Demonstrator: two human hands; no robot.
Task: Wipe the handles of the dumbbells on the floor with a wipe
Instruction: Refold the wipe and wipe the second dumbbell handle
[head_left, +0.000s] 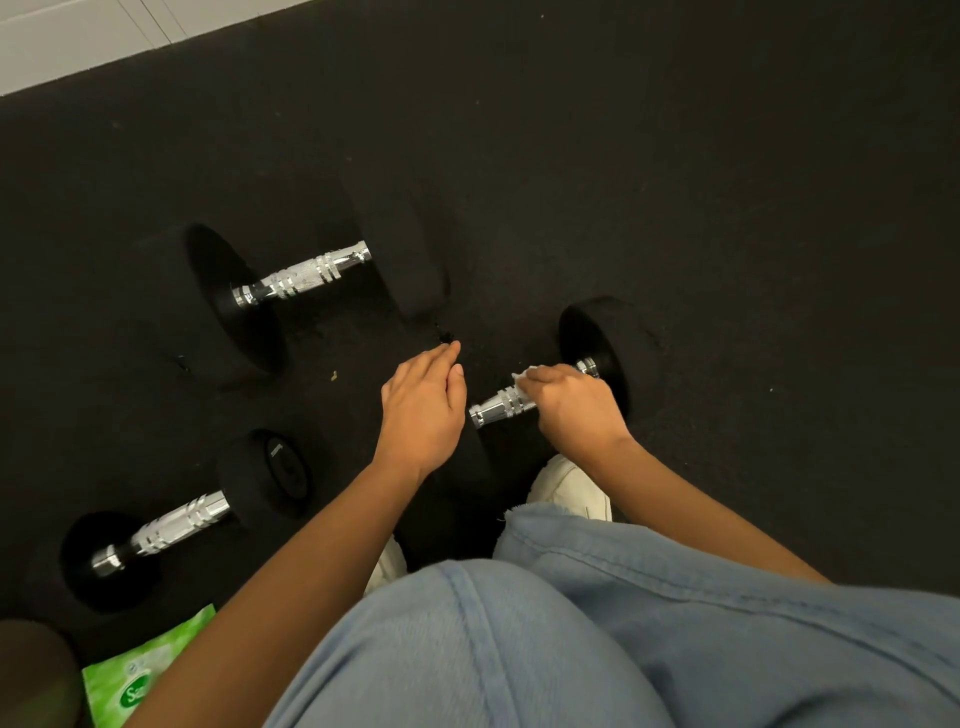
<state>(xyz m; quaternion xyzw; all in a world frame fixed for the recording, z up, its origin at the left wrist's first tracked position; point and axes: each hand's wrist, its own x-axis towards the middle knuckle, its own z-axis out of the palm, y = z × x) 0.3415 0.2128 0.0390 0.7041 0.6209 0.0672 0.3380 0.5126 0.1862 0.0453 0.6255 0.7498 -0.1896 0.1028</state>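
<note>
Three black dumbbells with chrome handles lie on the dark rubber floor. My right hand (574, 410) is closed around the handle (501, 408) of the right dumbbell (605, 332), with a white wipe (525, 373) pressed under its fingers. My left hand (423, 402) rests flat, fingers together, on that dumbbell's near black head, which it mostly hides. A large dumbbell (304, 273) lies at the upper left. A smaller dumbbell (179, 525) lies at the lower left. Neither hand touches those two.
A green pack of wipes (132, 675) lies at the bottom left, beside a dark round object (31, 670). My knees in light blue jeans (571, 634) and white shoes (571, 488) fill the bottom. A white wall base (78, 41) runs along the top left.
</note>
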